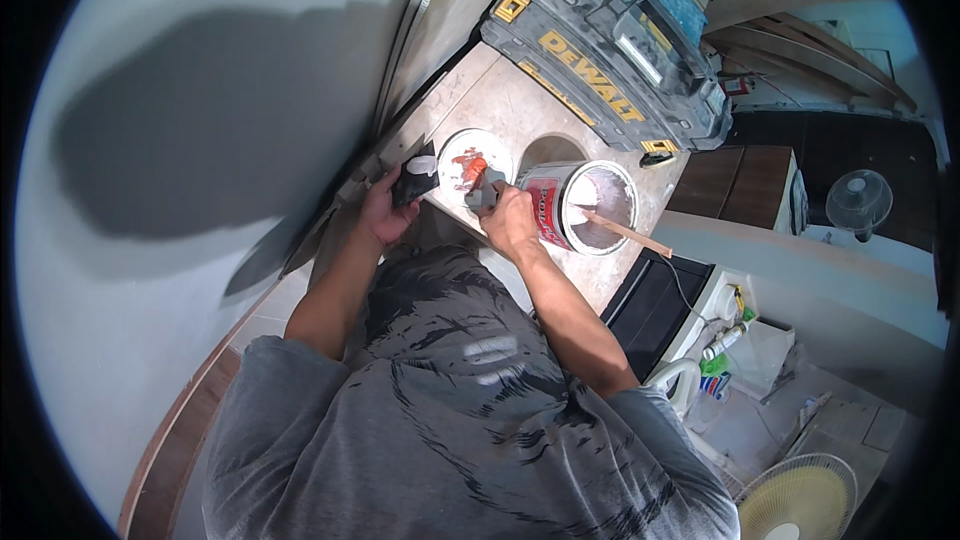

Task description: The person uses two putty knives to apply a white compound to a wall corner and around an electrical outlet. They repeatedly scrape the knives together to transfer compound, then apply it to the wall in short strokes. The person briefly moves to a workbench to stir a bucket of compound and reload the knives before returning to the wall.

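My left hand is closed around a flat black piece, which looks like a spreader, with a dab of whitish paste on its upper part. In my right hand is a grey flat scraper, its blade over a round white lid. Orange-red paste is smeared on the lid, close to the blade. Just right of that hand, an opened metal can holds pale paste, and a wooden stick leans out over its rim.
A large grey and yellow tool case stands behind the lid and can on the tiled worktop. A wall rises at my left. At the lower right are a fan and a sealant tube.
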Action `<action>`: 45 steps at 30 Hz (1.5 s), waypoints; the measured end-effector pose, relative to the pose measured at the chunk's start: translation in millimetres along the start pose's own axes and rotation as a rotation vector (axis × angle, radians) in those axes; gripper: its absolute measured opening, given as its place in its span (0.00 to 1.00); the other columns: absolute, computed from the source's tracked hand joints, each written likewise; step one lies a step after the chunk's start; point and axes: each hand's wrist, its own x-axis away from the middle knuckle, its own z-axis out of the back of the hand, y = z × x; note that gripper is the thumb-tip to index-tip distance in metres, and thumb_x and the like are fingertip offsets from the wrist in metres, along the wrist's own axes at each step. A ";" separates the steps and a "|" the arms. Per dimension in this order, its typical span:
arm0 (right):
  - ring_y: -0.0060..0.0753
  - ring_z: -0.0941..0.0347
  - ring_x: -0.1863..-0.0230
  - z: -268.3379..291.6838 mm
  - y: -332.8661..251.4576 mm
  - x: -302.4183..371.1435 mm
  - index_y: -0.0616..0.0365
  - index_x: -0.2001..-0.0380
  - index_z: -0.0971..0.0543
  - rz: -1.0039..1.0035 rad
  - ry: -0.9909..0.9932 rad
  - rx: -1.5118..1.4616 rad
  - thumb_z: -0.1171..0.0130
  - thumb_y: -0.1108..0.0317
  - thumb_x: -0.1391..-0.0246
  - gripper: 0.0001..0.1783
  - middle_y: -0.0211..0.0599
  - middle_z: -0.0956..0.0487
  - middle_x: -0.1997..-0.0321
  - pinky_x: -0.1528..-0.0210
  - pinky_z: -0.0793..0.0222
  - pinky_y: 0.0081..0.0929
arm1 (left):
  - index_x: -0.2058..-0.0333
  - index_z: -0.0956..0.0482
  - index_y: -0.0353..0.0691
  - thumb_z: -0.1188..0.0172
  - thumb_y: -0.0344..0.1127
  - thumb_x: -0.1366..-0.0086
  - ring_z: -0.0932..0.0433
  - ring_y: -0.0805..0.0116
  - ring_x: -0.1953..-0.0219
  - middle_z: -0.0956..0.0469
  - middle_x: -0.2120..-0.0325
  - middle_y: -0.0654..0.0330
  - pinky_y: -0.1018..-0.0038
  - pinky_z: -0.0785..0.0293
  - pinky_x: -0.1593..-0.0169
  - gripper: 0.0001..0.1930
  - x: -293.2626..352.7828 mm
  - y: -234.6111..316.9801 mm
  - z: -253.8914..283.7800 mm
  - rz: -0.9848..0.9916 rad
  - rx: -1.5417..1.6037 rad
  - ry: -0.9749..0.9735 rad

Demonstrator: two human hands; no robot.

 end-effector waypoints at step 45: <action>0.63 0.20 0.54 -11.1 -10.5 -21.7 0.74 0.63 0.19 -0.102 -0.084 0.040 0.39 0.67 0.47 0.16 0.70 0.20 0.64 0.50 0.24 0.47 | 0.58 0.18 0.47 0.38 0.52 0.32 0.20 0.74 0.72 0.16 0.69 0.67 0.79 0.24 0.75 0.16 11.5 1.4 -12.3 0.032 -0.047 0.054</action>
